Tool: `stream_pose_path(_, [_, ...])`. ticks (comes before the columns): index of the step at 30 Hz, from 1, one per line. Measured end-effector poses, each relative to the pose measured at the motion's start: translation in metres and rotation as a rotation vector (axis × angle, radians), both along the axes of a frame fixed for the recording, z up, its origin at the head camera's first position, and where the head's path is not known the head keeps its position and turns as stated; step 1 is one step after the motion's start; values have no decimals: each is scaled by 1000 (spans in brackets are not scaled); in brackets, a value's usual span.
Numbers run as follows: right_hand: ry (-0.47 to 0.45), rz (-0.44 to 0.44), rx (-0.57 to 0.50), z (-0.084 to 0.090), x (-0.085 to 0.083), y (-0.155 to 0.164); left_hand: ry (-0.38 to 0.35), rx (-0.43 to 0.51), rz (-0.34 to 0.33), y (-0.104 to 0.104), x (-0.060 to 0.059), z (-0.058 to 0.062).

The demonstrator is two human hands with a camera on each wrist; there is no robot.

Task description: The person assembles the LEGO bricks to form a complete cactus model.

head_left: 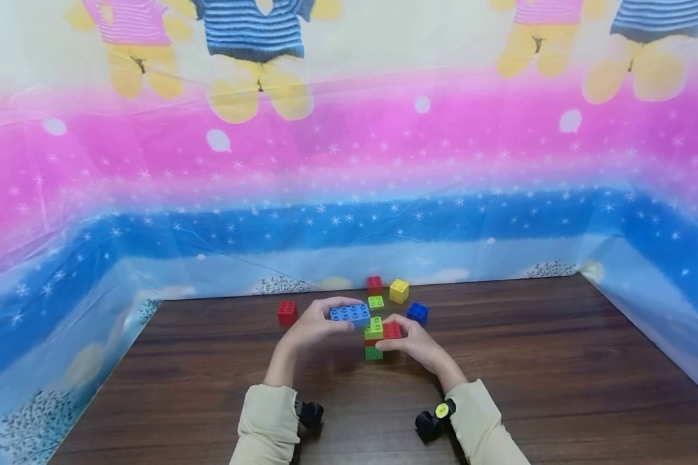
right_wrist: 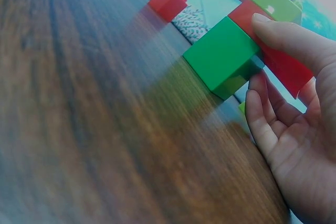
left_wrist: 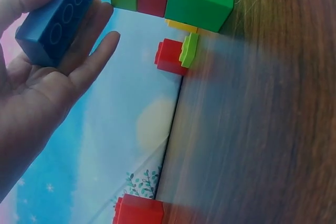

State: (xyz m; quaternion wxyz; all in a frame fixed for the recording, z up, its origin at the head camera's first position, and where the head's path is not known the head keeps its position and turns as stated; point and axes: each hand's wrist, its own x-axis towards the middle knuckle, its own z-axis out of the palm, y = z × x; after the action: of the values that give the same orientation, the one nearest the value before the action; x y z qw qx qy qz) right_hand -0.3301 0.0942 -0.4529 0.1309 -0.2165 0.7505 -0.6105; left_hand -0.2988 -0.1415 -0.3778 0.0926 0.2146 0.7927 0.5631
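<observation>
My left hand (head_left: 309,324) holds a light blue brick (head_left: 351,314) with two rows of studs, thumb on one side and fingers on the other. The blue brick is beside and slightly above a small stack, apart from it in the left wrist view. A green brick (right_wrist: 223,56) forms the base of the stack, a longer red brick (head_left: 392,331) lies across it, and a lime brick (head_left: 374,328) tops the left end. My right hand (head_left: 420,347) pinches the red brick where it juts out to the right. Whether the green base touches the table cannot be told.
Loose bricks lie around on the dark wooden table (head_left: 209,387): a red one (head_left: 287,313) at left, another red one (head_left: 374,285) behind, a lime one (head_left: 375,301), a yellow one (head_left: 399,290) and a dark blue one (head_left: 417,313). A printed cloth (head_left: 349,226) borders the table.
</observation>
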Motion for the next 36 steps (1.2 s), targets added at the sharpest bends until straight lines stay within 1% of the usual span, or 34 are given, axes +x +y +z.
stream_pose_path(3, [4, 2, 0, 0, 0, 1, 8, -6, -15, 0, 0, 0])
stream_pose_path(7, [7, 1, 3, 0, 1, 1, 7, -10, -19, 0, -1, 1])
stream_pose_path(22, [-24, -6, 1, 1, 0, 0, 15, -12, 13, 6, 0, -2])
stream_pose_path(26, [-30, -9, 1, 1, -1, 0, 11, -1, 9, 9, -1, -4])
stream_pose_path(32, [-35, -6, -4, 0, -1, 0, 25, 1, 0, 11, -2, -8])
stream_pose_path(36, [-33, -4, 1, 0, 0, 0, 23, 0, 11, 14, -2, -10])
